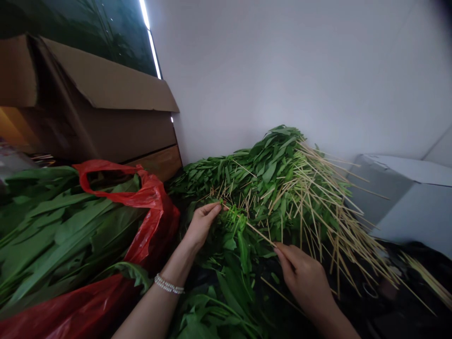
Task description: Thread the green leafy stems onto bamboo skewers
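Observation:
A thin wooden skewer (260, 232) runs between my two hands, slanting down to the right. Green leaves (235, 221) are threaded on it by their stems and hang below it. My left hand (205, 220), with a beaded bracelet on the wrist, pinches the skewer's upper end near the leaves. The lower, bare end is pinched by my right hand (300, 273). Just beyond my hands lies a big heap of leaf-laden skewers (278, 160), their bare sticks fanning out to the right. Loose leaves (215, 310) lie below, between my forearms.
To the left, a red plastic bag (155, 202) is full of large green leaves (70, 230). Behind it stands an open cardboard box (116, 127). A white box (406, 197) sits at the right against the wall, with more bare skewers (425, 278) in front of it.

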Action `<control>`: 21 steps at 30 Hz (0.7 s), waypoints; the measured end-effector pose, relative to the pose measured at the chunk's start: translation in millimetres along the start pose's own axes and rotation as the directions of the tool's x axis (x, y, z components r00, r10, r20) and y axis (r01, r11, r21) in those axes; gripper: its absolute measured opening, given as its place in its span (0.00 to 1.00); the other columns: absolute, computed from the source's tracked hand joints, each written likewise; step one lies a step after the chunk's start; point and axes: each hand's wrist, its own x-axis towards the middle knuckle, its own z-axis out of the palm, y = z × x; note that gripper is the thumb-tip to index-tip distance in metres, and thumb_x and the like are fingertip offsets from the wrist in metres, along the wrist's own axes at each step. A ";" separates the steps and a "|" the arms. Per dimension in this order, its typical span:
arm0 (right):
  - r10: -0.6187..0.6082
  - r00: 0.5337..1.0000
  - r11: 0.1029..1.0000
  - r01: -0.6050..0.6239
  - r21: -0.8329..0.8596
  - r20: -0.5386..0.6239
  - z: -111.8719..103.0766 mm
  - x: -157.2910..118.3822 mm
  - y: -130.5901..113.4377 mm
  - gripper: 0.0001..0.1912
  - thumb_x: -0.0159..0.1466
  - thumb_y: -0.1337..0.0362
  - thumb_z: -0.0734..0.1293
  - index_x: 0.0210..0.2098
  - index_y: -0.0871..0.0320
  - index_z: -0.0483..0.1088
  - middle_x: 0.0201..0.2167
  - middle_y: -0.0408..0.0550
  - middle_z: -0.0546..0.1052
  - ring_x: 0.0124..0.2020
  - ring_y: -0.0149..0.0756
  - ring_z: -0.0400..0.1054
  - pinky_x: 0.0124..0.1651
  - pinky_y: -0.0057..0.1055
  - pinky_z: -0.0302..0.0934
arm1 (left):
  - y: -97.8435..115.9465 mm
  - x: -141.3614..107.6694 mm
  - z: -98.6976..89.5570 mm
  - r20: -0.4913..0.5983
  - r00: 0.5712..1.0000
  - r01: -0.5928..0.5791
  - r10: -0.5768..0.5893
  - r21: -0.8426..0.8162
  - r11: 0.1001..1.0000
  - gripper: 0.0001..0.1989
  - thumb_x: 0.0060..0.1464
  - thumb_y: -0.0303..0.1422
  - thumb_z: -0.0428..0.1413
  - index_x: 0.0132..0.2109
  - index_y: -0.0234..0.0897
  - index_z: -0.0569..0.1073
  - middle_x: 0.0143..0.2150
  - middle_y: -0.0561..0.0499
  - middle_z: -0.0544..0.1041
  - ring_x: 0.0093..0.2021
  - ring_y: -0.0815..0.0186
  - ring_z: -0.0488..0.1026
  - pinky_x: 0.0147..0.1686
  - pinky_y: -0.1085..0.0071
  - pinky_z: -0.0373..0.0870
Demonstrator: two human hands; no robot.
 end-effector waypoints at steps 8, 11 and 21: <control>0.009 0.999 0.999 -0.008 -0.036 0.036 -0.8 0.5 2.6 0.17 0.69 0.60 0.54 0.44 0.57 0.72 0.35 0.50 0.78 0.30 0.33 0.73 0.39 0.27 0.64 | 5.3 -3.2 1.1 -0.005 1.000 -0.004 0.005 0.067 0.998 0.15 0.47 0.41 0.62 0.38 0.34 0.80 0.39 0.45 0.81 0.43 0.59 0.75 0.48 0.66 0.66; 0.012 0.999 0.997 -0.008 -0.072 0.052 -2.1 1.4 4.4 0.17 0.69 0.60 0.54 0.43 0.56 0.72 0.34 0.49 0.78 0.30 0.33 0.73 0.38 0.26 0.64 | 10.0 -4.0 3.0 -0.031 0.998 -0.049 0.055 0.169 0.984 0.14 0.46 0.40 0.62 0.37 0.34 0.81 0.36 0.46 0.82 0.42 0.58 0.75 0.48 0.65 0.66; 0.039 0.995 0.996 -0.031 -0.086 0.093 -4.6 3.5 5.8 0.16 0.69 0.60 0.54 0.42 0.55 0.73 0.34 0.47 0.78 0.33 0.34 0.73 0.40 0.27 0.63 | 8.5 -0.6 -2.3 0.105 0.986 -0.159 0.127 0.409 0.899 0.12 0.49 0.39 0.59 0.34 0.35 0.81 0.35 0.46 0.82 0.39 0.56 0.76 0.46 0.64 0.67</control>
